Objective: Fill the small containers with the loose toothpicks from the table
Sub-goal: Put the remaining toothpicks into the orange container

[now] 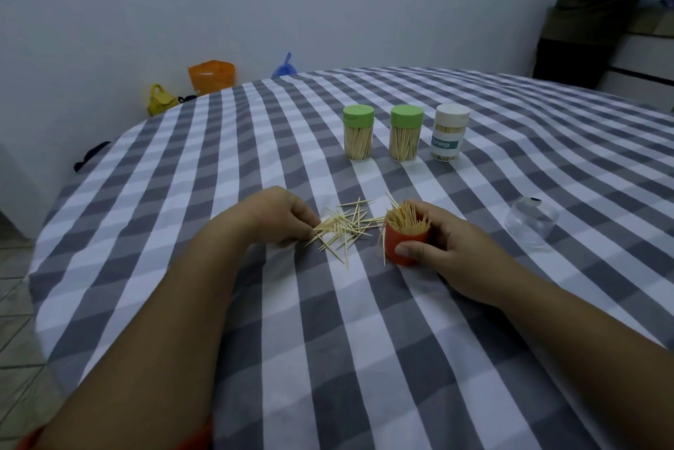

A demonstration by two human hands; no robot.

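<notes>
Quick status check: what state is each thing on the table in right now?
Orange cup: upright, open, full of toothpicks, held by right hand.
Loose toothpicks: scattered, left hand pinching some.
Green-lidded jars: closed, full.
White-lidded jar: closed.
Clear piece: apart from the rest, untouched.

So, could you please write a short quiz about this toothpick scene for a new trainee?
1. True or false: the right hand holds the orange cup.
2. How many closed jars stand at the back? A) two B) three C) four
3. Fill in: the fingers of the left hand touch the pile of loose ______.

Key
1. True; toothpicks stand in the cup.
2. B: the left green-lid jar, the right green-lid jar and the white-lid jar.
3. toothpicks
</notes>
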